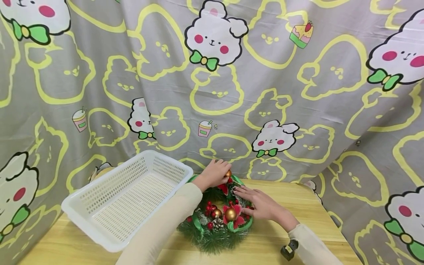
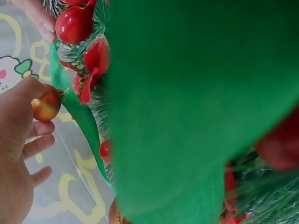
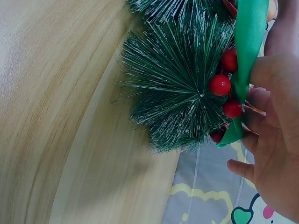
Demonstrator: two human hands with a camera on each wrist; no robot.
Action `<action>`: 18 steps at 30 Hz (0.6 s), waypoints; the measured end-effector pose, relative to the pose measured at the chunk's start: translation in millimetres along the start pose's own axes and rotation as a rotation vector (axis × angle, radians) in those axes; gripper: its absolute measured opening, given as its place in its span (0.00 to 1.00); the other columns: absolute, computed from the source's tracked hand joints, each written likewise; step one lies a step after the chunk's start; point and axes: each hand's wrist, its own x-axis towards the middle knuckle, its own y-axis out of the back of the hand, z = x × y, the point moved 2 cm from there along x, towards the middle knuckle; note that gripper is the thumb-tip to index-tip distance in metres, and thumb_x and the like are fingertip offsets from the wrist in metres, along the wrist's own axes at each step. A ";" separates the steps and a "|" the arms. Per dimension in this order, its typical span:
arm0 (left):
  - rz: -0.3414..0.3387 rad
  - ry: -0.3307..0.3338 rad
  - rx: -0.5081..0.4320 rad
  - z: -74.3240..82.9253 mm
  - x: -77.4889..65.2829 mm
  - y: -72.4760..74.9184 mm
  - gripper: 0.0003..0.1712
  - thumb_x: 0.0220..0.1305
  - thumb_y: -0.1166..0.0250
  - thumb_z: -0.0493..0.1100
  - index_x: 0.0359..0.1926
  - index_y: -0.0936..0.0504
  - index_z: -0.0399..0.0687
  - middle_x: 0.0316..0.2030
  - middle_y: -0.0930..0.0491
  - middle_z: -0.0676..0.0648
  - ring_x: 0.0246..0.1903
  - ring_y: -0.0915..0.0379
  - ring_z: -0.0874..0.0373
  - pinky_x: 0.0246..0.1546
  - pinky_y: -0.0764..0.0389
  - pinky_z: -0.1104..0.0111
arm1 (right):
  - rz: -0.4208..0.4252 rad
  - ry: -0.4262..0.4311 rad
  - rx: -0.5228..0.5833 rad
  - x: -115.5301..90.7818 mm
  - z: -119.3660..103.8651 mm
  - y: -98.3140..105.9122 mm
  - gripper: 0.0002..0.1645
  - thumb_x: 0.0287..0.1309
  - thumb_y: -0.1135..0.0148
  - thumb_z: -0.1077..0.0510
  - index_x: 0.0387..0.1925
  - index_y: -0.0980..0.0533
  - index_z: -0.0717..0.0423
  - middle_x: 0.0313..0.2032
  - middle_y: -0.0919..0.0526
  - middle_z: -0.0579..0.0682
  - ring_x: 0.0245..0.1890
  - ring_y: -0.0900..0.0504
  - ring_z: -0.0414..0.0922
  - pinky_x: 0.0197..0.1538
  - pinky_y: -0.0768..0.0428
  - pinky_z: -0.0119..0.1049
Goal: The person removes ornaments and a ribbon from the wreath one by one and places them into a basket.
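Note:
A green pine wreath (image 1: 215, 237) lies on the table, trimmed with green ribbon (image 3: 250, 44), red berries (image 3: 220, 85), pinecones and gold balls. My left hand (image 1: 215, 173) reaches over its far side and pinches a gold ball (image 2: 46, 105) between thumb and forefinger, the other fingers spread away. Beside the ball sits a red flower (image 2: 96, 56). On the wreath's right side, the right hand (image 1: 261, 204) rests with fingers extended against ribbon and greenery. Another gold ball (image 1: 230, 214) sits in a red flower at the near side. Ribbon close to the lens hides much of the left wrist view.
A white plastic basket (image 1: 109, 241) with perforated sides stands left of the wreath, beside my left forearm. The wooden table (image 1: 298, 206) backs onto a grey curtain (image 1: 225, 92) with cartoon prints. A small black device (image 1: 289, 250) is at my right wrist.

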 end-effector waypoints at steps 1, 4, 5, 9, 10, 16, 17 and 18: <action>0.002 0.002 -0.001 -0.3 0.2 -0.3 0.14 0.74 0.41 0.54 0.53 0.25 0.54 0.50 0.20 0.52 0.51 0.25 0.54 0.54 0.26 0.57 | 0.001 0.001 0.000 -0.1 -0.1 0.1 0.38 0.72 0.45 0.38 0.74 0.33 0.54 0.75 0.33 0.55 0.74 0.34 0.58 0.68 0.31 0.62; 0.014 0.006 -0.018 -1.2 0.4 -0.5 0.14 0.74 0.42 0.54 0.52 0.25 0.53 0.50 0.20 0.52 0.51 0.24 0.54 0.54 0.25 0.57 | 0.006 0.004 0.002 -0.1 -0.1 0.6 0.38 0.72 0.44 0.39 0.74 0.33 0.54 0.75 0.33 0.56 0.74 0.34 0.59 0.68 0.31 0.62; 0.019 0.007 -0.026 -1.5 0.4 -0.2 0.14 0.74 0.41 0.54 0.52 0.25 0.53 0.50 0.20 0.51 0.51 0.24 0.54 0.54 0.25 0.57 | 0.008 0.005 0.001 0.0 0.0 0.7 0.38 0.72 0.44 0.39 0.74 0.33 0.54 0.75 0.33 0.56 0.74 0.34 0.59 0.68 0.31 0.62; 0.044 0.008 -0.045 -2.1 -0.3 2.4 0.17 0.73 0.41 0.55 0.53 0.25 0.51 0.50 0.19 0.50 0.51 0.24 0.53 0.55 0.25 0.55 | 0.010 0.006 -0.002 0.2 0.2 0.7 0.38 0.72 0.44 0.38 0.74 0.33 0.54 0.75 0.33 0.56 0.74 0.34 0.59 0.68 0.31 0.63; 0.046 0.009 -0.047 -2.2 -0.4 3.2 0.17 0.73 0.40 0.55 0.54 0.25 0.51 0.50 0.19 0.50 0.51 0.24 0.53 0.55 0.25 0.55 | 0.010 0.007 -0.001 0.1 0.2 0.7 0.38 0.72 0.44 0.38 0.74 0.33 0.54 0.75 0.33 0.56 0.74 0.34 0.59 0.68 0.31 0.62; 0.021 0.021 -0.055 -3.4 -1.0 7.2 0.19 0.74 0.41 0.56 0.55 0.26 0.50 0.52 0.20 0.49 0.53 0.25 0.52 0.59 0.25 0.53 | 0.005 0.010 0.012 -0.4 -0.6 0.8 0.38 0.72 0.44 0.39 0.74 0.33 0.54 0.75 0.33 0.56 0.74 0.34 0.59 0.67 0.31 0.63; 0.024 0.019 -0.051 -3.7 -1.1 7.9 0.19 0.74 0.42 0.57 0.55 0.26 0.50 0.51 0.21 0.49 0.52 0.25 0.52 0.58 0.25 0.54 | 0.005 0.011 0.012 -0.5 -0.5 0.6 0.38 0.72 0.44 0.39 0.74 0.33 0.54 0.75 0.33 0.56 0.74 0.34 0.59 0.68 0.31 0.63; 0.030 0.016 -0.044 -4.2 -1.0 8.4 0.19 0.75 0.42 0.57 0.54 0.26 0.50 0.51 0.21 0.49 0.51 0.25 0.52 0.57 0.25 0.54 | 0.006 0.011 0.012 -0.5 -0.4 0.5 0.38 0.72 0.44 0.39 0.74 0.33 0.54 0.75 0.33 0.57 0.74 0.34 0.59 0.67 0.31 0.63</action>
